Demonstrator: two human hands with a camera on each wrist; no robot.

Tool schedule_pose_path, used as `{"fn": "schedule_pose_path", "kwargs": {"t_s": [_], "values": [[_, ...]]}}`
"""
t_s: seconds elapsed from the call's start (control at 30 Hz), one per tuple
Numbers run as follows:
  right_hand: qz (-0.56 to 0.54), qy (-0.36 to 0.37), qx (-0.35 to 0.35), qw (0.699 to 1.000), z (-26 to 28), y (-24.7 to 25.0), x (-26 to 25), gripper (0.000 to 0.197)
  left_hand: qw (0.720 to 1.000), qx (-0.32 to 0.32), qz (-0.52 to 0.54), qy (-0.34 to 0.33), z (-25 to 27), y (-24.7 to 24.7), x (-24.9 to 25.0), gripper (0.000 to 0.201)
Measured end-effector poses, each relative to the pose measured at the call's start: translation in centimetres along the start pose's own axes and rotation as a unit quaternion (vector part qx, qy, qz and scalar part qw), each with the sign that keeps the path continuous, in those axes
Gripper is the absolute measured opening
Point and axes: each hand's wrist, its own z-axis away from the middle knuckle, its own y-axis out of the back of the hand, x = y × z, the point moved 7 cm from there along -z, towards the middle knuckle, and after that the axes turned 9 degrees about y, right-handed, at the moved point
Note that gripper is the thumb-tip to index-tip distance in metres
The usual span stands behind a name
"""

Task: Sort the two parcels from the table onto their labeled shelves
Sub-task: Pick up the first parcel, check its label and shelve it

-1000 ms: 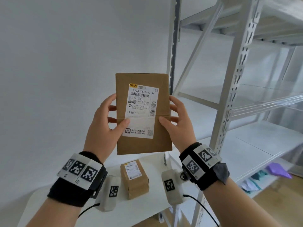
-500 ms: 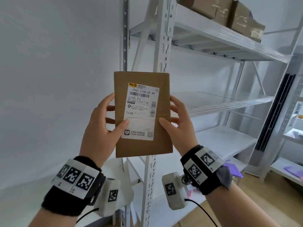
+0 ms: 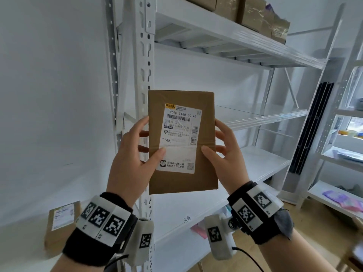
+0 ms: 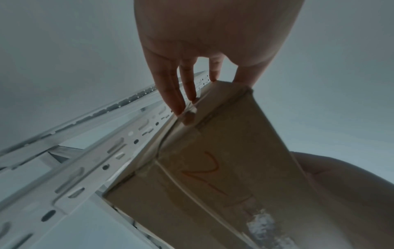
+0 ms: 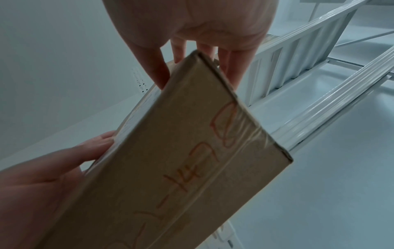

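A flat brown parcel (image 3: 181,142) with a white shipping label stands upright in front of me, held in the air before the white shelf rack (image 3: 245,118). My left hand (image 3: 135,152) grips its left edge, thumb on the label and fingers behind. My right hand (image 3: 224,152) grips its right edge the same way. The wrist views show the parcel's bottom face (image 4: 224,176) (image 5: 192,168) with red handwriting. A second brown parcel (image 3: 61,222) with a label lies on the table (image 3: 19,242) at the lower left.
The rack's corner post (image 3: 144,75) stands just behind the held parcel. Several brown boxes (image 3: 255,14) sit on the top shelf. The middle shelves (image 3: 261,163) are bare. A second rack (image 3: 345,154) at the right holds coloured items.
My view has swung right and then up, bringing the rack's shelves and top boxes into sight. The held parcel stays between both hands. The table parcel now shows at the lower left.
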Motion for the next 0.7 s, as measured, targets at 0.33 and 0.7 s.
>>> {"fn": "schedule_pose_path", "kwargs": {"t_s": [0.33, 0.7], "values": [[0.0, 0.021, -0.001, 1.0, -5.2, 3.0, 5.3, 0.057, 0.999, 0.031, 0.005, -0.029, -4.1, -5.9, 0.2, 0.062], [-0.033, 0.062, -0.028, 0.997, -11.5, 4.8, 9.7, 0.06, 0.997, 0.064, -0.002, -0.049, -8.4, -10.3, 0.8, 0.062]]}}
